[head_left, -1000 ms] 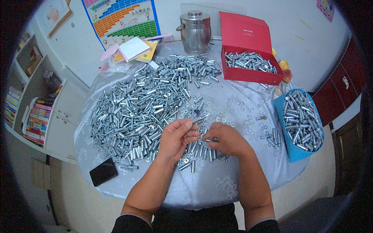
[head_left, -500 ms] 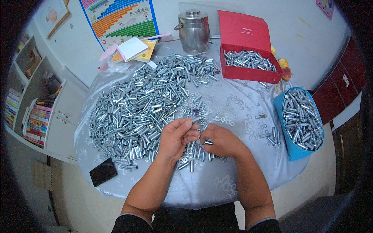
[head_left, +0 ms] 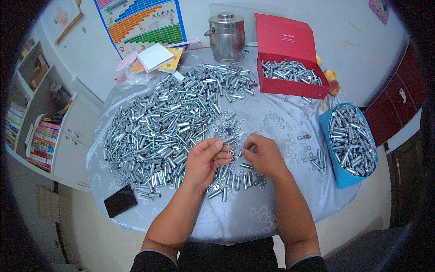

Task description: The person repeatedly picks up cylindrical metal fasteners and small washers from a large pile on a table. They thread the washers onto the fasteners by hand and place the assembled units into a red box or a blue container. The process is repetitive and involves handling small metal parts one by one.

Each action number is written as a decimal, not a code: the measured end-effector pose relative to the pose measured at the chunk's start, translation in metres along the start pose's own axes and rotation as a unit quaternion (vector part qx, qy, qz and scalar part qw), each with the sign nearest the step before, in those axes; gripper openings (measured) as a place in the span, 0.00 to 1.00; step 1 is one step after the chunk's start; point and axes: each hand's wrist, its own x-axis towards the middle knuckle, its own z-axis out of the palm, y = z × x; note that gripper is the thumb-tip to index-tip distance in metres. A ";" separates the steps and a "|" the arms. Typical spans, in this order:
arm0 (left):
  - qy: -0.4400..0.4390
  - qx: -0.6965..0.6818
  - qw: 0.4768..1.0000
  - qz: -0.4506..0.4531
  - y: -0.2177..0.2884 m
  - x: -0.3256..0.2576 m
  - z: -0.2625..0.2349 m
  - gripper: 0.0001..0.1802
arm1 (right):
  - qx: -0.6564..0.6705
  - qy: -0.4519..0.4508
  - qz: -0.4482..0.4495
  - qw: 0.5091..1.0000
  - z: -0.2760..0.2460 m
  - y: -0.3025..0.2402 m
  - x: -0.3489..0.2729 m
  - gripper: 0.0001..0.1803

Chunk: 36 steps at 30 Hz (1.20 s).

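Over the front middle of the table, my left hand pinches a slim silvery metal piece between thumb and fingers, its end pointing right. It looks like a bolt or rod; its details are too small to tell. Just to the right, my right hand is closed with thumb and forefinger together; anything in it is hidden. Loose metal washers lie behind and between the hands. A large heap of silvery metal sleeves and bolts spreads to the left. Below my hands stands a short row of metal sleeves.
An open red box and a blue container, both filled with metal parts, stand at the right. A metal pot and notebooks are at the back. A black phone lies front left on the silvery tablecloth.
My right hand has moved right and slightly up, away from my left hand, uncovering sleeves beneath it. My left hand stays in place, still holding the slim metal piece.
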 end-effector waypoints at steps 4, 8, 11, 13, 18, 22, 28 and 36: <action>-0.002 -0.007 1.000 0.000 0.000 0.000 0.001 0.11 | -0.044 -0.003 -0.053 0.998 0.000 0.006 0.001 0.10; -0.002 -0.005 1.000 0.000 0.000 0.001 0.000 0.10 | -0.121 -0.034 -0.123 0.984 0.012 0.009 -0.003 0.13; 0.004 -0.002 1.000 0.000 0.000 0.000 0.000 0.10 | -0.148 -0.070 -0.113 0.980 0.015 0.000 -0.001 0.14; 0.005 0.000 1.000 0.000 0.000 0.000 0.000 0.10 | -0.155 -0.081 -0.109 0.979 0.017 0.000 -0.001 0.14; 0.008 0.001 1.000 0.002 0.001 0.000 0.000 0.10 | -0.171 -0.076 -0.105 0.977 0.012 -0.002 -0.006 0.12; 0.011 0.007 1.000 0.001 0.002 -0.001 0.002 0.10 | -0.203 -0.082 -0.073 0.973 0.006 -0.009 -0.007 0.11; 0.024 0.026 0.999 0.004 0.003 -0.002 0.004 0.10 | 0.006 0.046 -0.014 0.999 -0.002 -0.002 -0.001 0.11; 0.024 0.059 0.998 0.008 -0.001 -0.001 0.004 0.11 | 0.278 0.067 -0.041 0.957 0.001 -0.001 0.001 0.11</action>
